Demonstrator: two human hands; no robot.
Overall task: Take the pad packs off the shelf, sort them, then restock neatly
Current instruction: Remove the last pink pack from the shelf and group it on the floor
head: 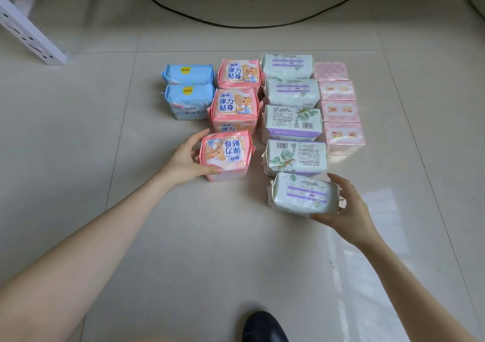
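the pad packs lay on the floor [183,236], not on the shelf, set out in four columns by kind, so the sorting looked close to done. two blue packs [187,89] stood on the left, then the pink ones, then the green ones, then four pale pink boxes [338,108] on the right.

the left hand [187,158] had its grip closed round the nearest pink pack [227,155], fingers on the far left edge and thumb on the near edge. that pack sat at the near end of the pink column, just against the one behind, with its print turned the opposite way.

the right hand [346,207] had its grip closed on the right end of the nearest green pack [304,193], which lay a little skewed at the near end of its column.

each pack was probably held by its outer side so it could be nudged square into line.

a white shelf post [29,32] showed at the far left, a black cable [236,24] crossed the floor beyond the packs, and a dark shoe [262,326] showed at the bottom.
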